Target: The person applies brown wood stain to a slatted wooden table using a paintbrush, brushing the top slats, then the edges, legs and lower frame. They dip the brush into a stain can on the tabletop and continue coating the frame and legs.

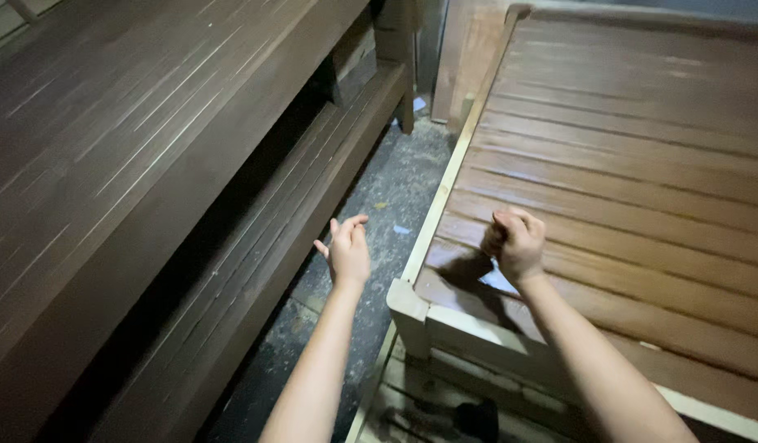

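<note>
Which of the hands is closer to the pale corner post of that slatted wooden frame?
Left. The left hand hangs just beside the corner post; the right hand is farther, above the slats.

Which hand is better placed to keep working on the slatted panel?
Right. The right hand is closed in a fist directly over the slatted panel, near its pale corner post. The left hand hangs loosely open over the floor gap, beside the panel.

Left hand (347, 250) raised over grey concrete floor (395, 193), fingers loosely curled, holding nothing visible. Right hand (516, 243) fisted above brown slatted bed frame (641, 164), near pale corner post (409, 312). Dark wooden panels (149, 164) at left.
</note>
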`<state>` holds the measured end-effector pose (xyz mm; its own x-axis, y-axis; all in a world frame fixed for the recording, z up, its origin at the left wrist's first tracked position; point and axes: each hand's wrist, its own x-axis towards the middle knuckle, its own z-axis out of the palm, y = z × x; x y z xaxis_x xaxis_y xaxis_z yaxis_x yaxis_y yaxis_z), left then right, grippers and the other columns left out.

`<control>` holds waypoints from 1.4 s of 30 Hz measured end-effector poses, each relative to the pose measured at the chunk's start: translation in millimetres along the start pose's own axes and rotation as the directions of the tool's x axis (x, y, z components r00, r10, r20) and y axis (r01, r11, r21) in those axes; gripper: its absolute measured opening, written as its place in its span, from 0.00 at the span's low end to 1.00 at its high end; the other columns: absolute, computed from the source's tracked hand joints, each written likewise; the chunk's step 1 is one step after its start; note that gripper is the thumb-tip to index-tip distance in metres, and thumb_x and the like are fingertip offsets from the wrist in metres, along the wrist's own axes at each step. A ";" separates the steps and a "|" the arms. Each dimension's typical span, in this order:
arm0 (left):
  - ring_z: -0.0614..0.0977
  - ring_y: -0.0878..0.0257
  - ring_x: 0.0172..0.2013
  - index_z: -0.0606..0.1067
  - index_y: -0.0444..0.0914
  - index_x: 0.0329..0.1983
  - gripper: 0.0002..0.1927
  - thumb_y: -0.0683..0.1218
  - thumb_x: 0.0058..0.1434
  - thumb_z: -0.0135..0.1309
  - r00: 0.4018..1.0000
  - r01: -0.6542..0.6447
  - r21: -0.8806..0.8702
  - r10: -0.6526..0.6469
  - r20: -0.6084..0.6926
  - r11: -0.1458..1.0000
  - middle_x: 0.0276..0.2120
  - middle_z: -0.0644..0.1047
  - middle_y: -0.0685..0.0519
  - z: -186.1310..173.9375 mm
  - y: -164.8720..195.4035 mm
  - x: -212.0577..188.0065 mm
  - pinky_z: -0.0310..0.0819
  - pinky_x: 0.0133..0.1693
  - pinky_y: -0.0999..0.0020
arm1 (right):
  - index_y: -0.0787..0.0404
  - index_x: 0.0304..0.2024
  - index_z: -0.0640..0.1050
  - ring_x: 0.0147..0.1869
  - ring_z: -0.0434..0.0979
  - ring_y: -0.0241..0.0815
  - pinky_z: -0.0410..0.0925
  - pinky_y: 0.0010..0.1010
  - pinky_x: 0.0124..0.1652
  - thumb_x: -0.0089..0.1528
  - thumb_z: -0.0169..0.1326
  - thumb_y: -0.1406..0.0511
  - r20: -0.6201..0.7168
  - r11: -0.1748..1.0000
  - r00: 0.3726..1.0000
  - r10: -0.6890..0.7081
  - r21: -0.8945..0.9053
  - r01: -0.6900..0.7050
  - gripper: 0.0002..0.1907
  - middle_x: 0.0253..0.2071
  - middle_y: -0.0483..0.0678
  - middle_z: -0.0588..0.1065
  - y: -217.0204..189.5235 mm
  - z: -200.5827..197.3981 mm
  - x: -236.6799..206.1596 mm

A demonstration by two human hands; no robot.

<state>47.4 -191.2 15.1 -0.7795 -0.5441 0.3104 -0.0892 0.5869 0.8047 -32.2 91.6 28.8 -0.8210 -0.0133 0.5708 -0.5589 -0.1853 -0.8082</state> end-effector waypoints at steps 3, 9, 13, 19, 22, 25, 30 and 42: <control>0.59 0.46 0.72 0.79 0.48 0.50 0.16 0.50 0.69 0.41 1.000 -0.016 0.009 0.016 -0.016 1.000 0.55 0.80 0.51 1.0 3.6 -0.1 0.19 0.69 0.37 | 0.66 0.29 0.76 0.23 0.66 0.36 0.61 0.27 0.25 0.63 0.52 0.69 0.081 0.921 0.948 0.309 0.224 -0.320 0.08 0.21 0.45 0.70 -2.9 -3.1 -4.2; 0.58 0.48 0.73 0.79 0.48 0.50 0.16 0.50 0.69 0.41 0.999 0.026 0.004 -0.027 0.027 1.000 0.58 0.78 0.51 4.5 7.6 -4.4 0.18 0.70 0.40 | 0.63 0.25 0.75 0.27 0.71 0.38 0.66 0.30 0.30 0.65 0.51 0.66 0.028 0.966 0.976 -0.214 -0.144 0.216 0.13 0.22 0.45 0.73 -7.8 22.5 -15.5; 0.58 0.48 0.74 0.79 0.48 0.50 0.16 0.50 0.71 0.40 0.999 0.013 0.015 -0.014 0.043 1.000 0.59 0.77 0.50 7.0 14.6 -7.9 0.19 0.71 0.41 | 0.63 0.21 0.71 0.18 0.63 0.37 0.58 0.30 0.20 0.62 0.51 0.65 0.098 0.874 0.914 0.394 0.269 -0.405 0.15 0.16 0.44 0.66 -11.0 4.2 -5.7; 0.59 0.49 0.73 0.80 0.48 0.50 0.16 0.52 0.70 0.41 1.000 0.007 0.007 -0.007 0.024 1.000 0.56 0.79 0.53 13.6 21.4 -4.9 0.19 0.70 0.40 | 0.66 0.33 0.74 0.33 0.74 0.48 0.66 0.37 0.37 0.76 0.49 0.64 0.154 0.475 0.680 -0.717 -0.606 0.638 0.17 0.27 0.49 0.73 -0.5 19.2 -6.6; 0.59 0.48 0.73 0.80 0.49 0.49 0.16 0.52 0.69 0.41 1.000 0.009 0.007 -0.009 0.030 1.000 0.55 0.80 0.53 19.9 25.7 -5.0 0.18 0.70 0.40 | 0.61 0.20 0.70 0.17 0.63 0.36 0.59 0.30 0.19 0.64 0.50 0.64 -0.031 0.874 0.946 0.323 0.392 -0.286 0.16 0.16 0.45 0.65 0.8 30.3 -16.3; 0.59 0.48 0.73 0.80 0.49 0.49 0.16 0.52 0.69 0.42 0.999 0.012 0.015 -0.012 0.032 1.000 0.54 0.80 0.53 17.4 25.6 -7.7 0.18 0.70 0.40 | 0.62 0.21 0.73 0.20 0.69 0.37 0.62 0.30 0.22 0.65 0.49 0.65 0.089 0.951 0.956 0.280 0.109 -0.289 0.17 0.17 0.46 0.69 -3.0 17.6 -10.5; 0.59 0.47 0.72 0.80 0.47 0.47 0.16 0.51 0.68 0.42 1.000 -0.007 -0.003 0.007 -0.019 1.000 0.54 0.81 0.54 -7.9 17.9 2.3 0.17 0.68 0.37 | 0.60 0.20 0.68 0.16 0.59 0.35 0.53 0.29 0.17 0.65 0.53 0.66 0.059 0.858 0.903 0.427 0.290 -0.424 0.18 0.16 0.43 0.63 -5.8 7.3 15.8; 0.61 0.48 0.72 0.80 0.48 0.49 0.17 0.51 0.69 0.40 1.000 -0.004 0.012 0.004 -0.013 1.000 0.54 0.81 0.53 -9.2 22.5 -6.5 0.20 0.69 0.38 | 0.63 0.29 0.72 0.27 0.73 0.40 0.72 0.36 0.31 0.72 0.52 0.63 -0.102 0.929 0.949 0.298 0.258 -0.264 0.16 0.25 0.47 0.70 -5.2 -25.0 -8.7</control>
<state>56.2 -180.0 35.8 -0.7718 -0.5493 0.3202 -0.0936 0.5963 0.7973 -25.1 117.3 24.4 -0.9576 0.0321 0.2864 -0.2726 -0.4226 -0.8644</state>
